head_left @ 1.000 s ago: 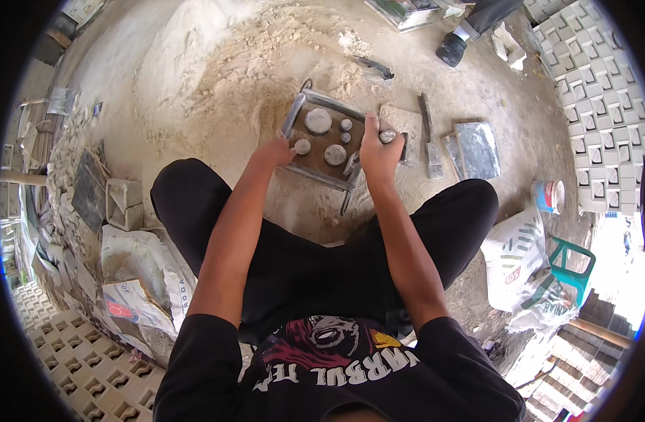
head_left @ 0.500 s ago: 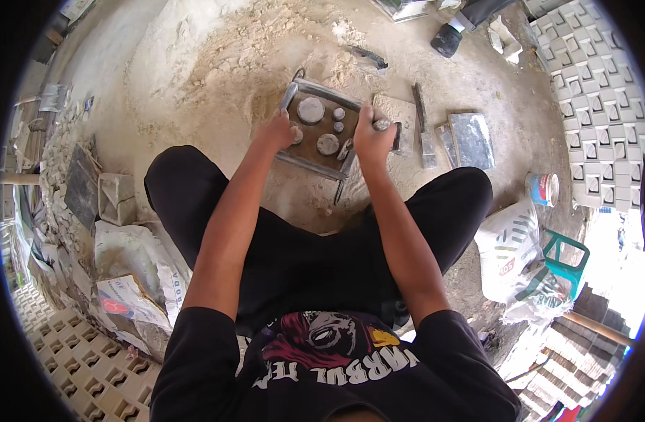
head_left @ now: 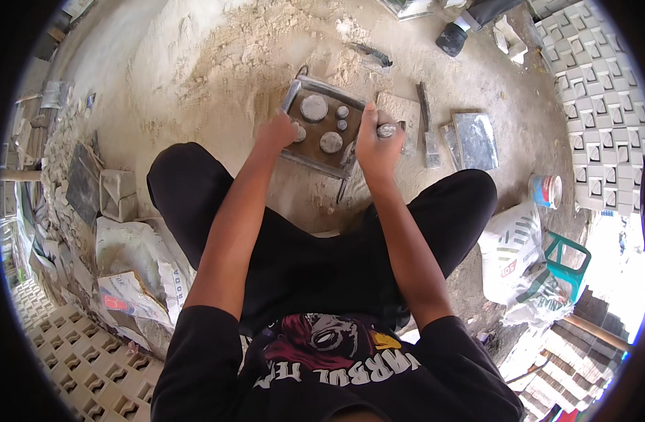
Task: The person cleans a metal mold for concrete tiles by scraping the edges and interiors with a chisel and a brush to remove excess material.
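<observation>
On dusty ground (head_left: pixel 210 126) sits a nearly square, grey-sided moulding frame (head_left: pixel 314 164), turned a little clockwise, with no clear long axis. Packed brown material (head_left: pixel 312 145) fills it, and a large pale disc (head_left: pixel 314 108), a medium disc (head_left: pixel 331 142) and smaller ones rest inside.

A person's left hand (head_left: pixel 277 129) appears clamped on the frame's left side, its fingertips beside a small disc (head_left: pixel 300 133) near that edge. The right hand (head_left: pixel 377 149) is curled around a grey, round-ended tool (head_left: pixel 386 131) whose full shape the fist hides; its thumb lies at the frame's upper right corner, seemingly touching. The frame thus lies directly between the hands, right of the left and left of the right, neither clearly nearer.

Just right of the frame is a dusty flat board (head_left: pixel 400 109); farther right, a narrow dark bar (head_left: pixel 423 116) and grey slabs (head_left: pixel 475 141).

Large pale lettering, upside down, crosses the black T-shirt (head_left: pixel 333 344) below the frame. Printed words also mark a white sack (head_left: pixel 509 246) to its lower right and a torn sack (head_left: pixel 132 295) to its lower left. A red-and-blue label wraps a tub (head_left: pixel 545 191) well to its right, its print too small to read.
</observation>
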Demonstrator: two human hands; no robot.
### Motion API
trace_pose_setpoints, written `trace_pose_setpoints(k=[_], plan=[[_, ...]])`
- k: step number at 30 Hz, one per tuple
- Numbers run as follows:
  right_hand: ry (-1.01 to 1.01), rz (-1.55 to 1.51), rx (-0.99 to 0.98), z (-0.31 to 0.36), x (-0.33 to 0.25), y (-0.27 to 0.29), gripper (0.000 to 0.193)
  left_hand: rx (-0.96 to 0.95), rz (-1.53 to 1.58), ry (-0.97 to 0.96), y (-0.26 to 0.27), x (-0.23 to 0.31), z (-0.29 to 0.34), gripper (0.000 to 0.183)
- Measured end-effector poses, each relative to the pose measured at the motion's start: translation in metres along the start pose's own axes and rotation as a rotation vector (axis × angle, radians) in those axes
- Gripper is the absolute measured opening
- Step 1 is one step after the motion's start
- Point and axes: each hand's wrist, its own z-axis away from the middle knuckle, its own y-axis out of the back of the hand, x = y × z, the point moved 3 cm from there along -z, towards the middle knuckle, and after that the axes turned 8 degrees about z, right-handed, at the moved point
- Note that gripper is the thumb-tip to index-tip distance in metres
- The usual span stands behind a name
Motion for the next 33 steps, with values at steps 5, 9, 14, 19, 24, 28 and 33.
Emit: trace_pose_setpoints(k=[5,9,14,19,24,28,33], plan=[[-0.085,-0.11,0.043,-0.003,0.021,-0.008,0.043,-0.023,-0.026,0.012,0.005,-0.006,0.002,0.053],[0.051,-0.096,0.033,-0.001,0.017,-0.001,0.043,-0.04,-0.033,0.045,0.004,0.011,0.009,0.04],[-0.158,-0.117,0.052,-0.012,0.031,-0.006,0.041,-0.041,-0.088,-0.008,0.003,0.002,0.001,0.04],[0.067,0.014,-0.019,0.001,0.036,-0.006,0.041,-0.059,-0.085,0.012,0.003,0.017,0.005,0.04],[-0.061,-0.123,0.058,-0.008,0.003,-0.009,0.041,-0.024,-0.08,-0.016,-0.002,0.004,0.001,0.041],[0.12,0.01,0.02,0.007,0.006,-0.014,0.041,-0.048,-0.116,0.008,-0.009,0.001,-0.002,0.039],[-0.057,-0.117,0.018,0.0,0.003,-0.019,0.044,-0.074,-0.135,-0.009,-0.003,0.01,0.005,0.037]])
